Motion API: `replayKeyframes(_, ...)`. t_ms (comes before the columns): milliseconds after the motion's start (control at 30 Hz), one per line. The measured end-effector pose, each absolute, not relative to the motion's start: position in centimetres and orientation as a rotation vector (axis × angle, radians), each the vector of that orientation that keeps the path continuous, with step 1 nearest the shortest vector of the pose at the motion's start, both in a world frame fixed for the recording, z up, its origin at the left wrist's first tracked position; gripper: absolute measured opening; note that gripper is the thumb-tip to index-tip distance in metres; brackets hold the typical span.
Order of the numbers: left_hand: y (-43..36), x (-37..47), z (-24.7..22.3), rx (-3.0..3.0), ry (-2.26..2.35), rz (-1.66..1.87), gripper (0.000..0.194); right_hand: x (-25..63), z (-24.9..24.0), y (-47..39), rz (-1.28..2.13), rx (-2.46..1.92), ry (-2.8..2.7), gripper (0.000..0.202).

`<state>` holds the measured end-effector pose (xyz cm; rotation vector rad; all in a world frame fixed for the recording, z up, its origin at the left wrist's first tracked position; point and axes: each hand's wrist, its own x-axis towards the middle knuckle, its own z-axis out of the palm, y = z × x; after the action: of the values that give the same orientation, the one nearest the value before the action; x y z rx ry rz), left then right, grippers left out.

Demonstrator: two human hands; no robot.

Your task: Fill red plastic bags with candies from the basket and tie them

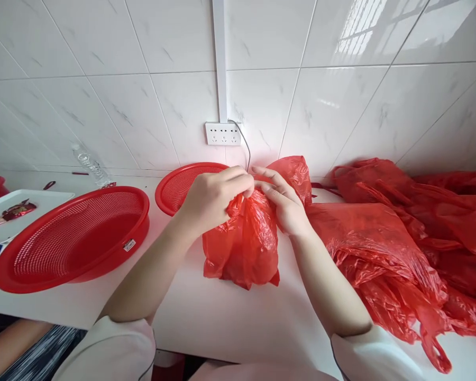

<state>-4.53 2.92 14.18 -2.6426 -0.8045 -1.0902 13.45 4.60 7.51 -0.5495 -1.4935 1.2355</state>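
Observation:
A filled red plastic bag (241, 248) stands on the white table, its top gathered into a twisted neck. My left hand (218, 196) is closed, with thumb and fingers pinching that neck. On the other side, my right hand (281, 198) has its fingers bent around the top of the same bag, fingertips close to those of the left. Whatever is inside the bag cannot be made out through the plastic. Just behind my right hand sits another full red bag (291, 169). A red mesh basket (182, 182) is partly covered by my left hand.
At left is a large red colander (79, 238) beside a scale with a white tray (51, 197) holding a wrapped packet (18, 210). A clear plastic bottle (91, 165) leans near the wall. Many red bags (381, 238) pile up at right. A power strip (223, 134) is on the tiled wall.

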Motion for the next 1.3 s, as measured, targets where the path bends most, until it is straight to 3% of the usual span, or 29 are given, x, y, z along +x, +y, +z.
replayKeyframes(100,3.5,-4.6,12.7,-2.530,-0.663,-1.241,0.020,13.1,7.7,4.6,1.382,-0.471,-1.449,0.041)
replayKeyframes(267,3.4,-5.0,12.5,-2.684,-0.610,-1.435,0.016,13.4,7.6,4.5,1.368,-0.440,-1.292,0.017)
replayKeyframes(400,2.8,-5.5,12.2,-2.884,-0.596,-1.492,0.020,15.0,7.6,4.2,1.605,-0.366,-1.167,0.028)
replayKeyframes(500,2.3,-6.1,10.9,-2.607,-0.704,-1.659,0.023,16.6,8.0,3.5,1.634,-0.402,-1.185,0.030)
replayKeyframes(567,2.0,-7.0,9.8,-2.372,-0.820,-1.651,0.018,18.0,8.4,3.0,1.527,-0.485,-1.191,0.032)
replayKeyframes(800,-0.1,-10.8,6.8,-2.347,-1.475,-1.721,0.036,25.3,8.0,1.3,1.029,-0.869,-1.253,0.048)
replayKeyframes(1033,1.6,-10.8,3.8,-2.364,-1.975,-2.041,0.041,27.1,5.9,1.4,0.459,-1.147,-1.099,0.026)
replayKeyframes(1200,3.2,-10.2,1.1,-2.592,-2.192,-1.932,0.037,24.8,4.3,1.9,0.071,-1.637,-1.457,0.033)
replayKeyframes(1300,3.8,-11.0,-1.1,-2.842,-2.072,-2.029,0.034,22.2,3.6,1.0,0.007,-1.574,-1.873,0.042)
